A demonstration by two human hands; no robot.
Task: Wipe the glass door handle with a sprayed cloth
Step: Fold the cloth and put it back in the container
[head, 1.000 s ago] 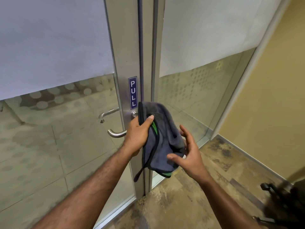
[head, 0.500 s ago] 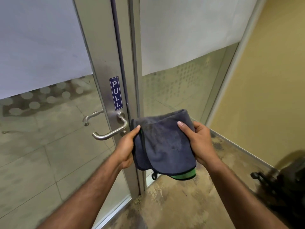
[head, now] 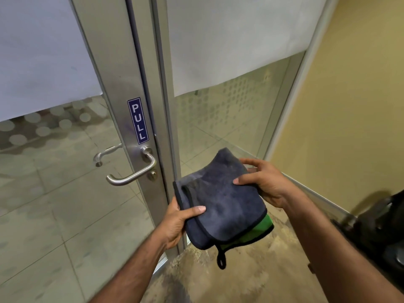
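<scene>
You're facing a tall glass door with a brushed aluminium frame (head: 113,68) that fills the left and centre of the frame, frosted film across the top and clear glass lower down. A narrow blue "PULL" sticker (head: 138,120) sits on the frame stile, just left of centre.

Right under that sticker is the thing you actually care about: the curved brushed-steel lever handle (head: 133,174). Its pivot end is at the stile and the long bar runs down and to the left in the picture, ending in a hooked tip out over the glass. A second matching lever shows through the glass further left, on the far side.

Lower centre, you've got the folded grey microfibre cloth with black piping and a green underside (head: 220,206), held clear of the door, not touching the handle. No way to tell from here if it's damp.

Your left hand (head: 178,223) pinches the cloth's lower left edge, thumb clamped on top and fingers underneath. Your right hand (head: 265,182) grips the upper right edge, thumb pressed on top, the other fingers curled behind.

So the geometry: the handle lies up and to the left of the cloth, and your left hand is nearer to it. I'd say the wipe hasn't started, and the easy stroke probably follows that bar from pivot to tip.
</scene>
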